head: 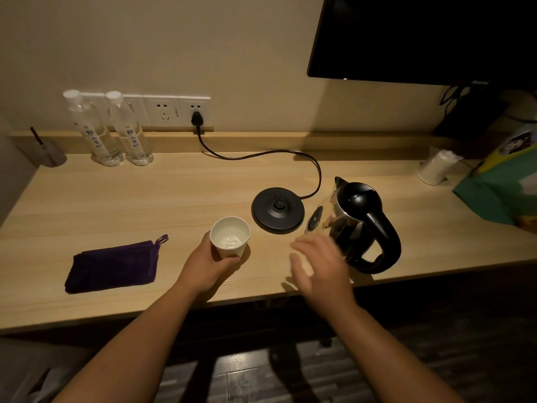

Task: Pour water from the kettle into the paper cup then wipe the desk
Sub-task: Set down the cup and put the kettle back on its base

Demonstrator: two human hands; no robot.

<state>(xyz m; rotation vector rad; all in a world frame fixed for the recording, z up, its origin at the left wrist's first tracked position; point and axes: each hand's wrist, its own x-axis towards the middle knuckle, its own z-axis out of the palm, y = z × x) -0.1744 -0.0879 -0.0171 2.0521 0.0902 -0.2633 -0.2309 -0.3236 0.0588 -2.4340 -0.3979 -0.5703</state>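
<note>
We see a pale wood-grain desk (116,205) running along a beige wall. Our left hand (209,264) wraps around the white paper cup (230,237), thumb and fingers curled on its tapered wall; the cup stands on the desk near the front edge and holds clear water with a few bubbles. Our right hand (321,264) hangs just above the desk with fingers spread and slack, holding nothing; it is motion-blurred, just left of the kettle and clear of its handle.

The electric kettle (356,225) stands directly on the desk, to the right of its base and off it. Its body is polished, mirror-bright steel; the lid and the thick curved handle are glossy black plastic, with a pointed spout facing the wall. The round black power base (278,210) is a flat disc with a raised centre connector, just behind and right of the cup. Its black cord (261,154) snakes back to a white wall socket (195,112).

A dark purple cloth (114,266), folded into a soft rectangle with a small loop at one corner, lies left of the cup. Two clear plastic water bottles (116,132) with white caps stand side by side against the wall. At the right end lies a white cup (434,168) on its side.
</note>
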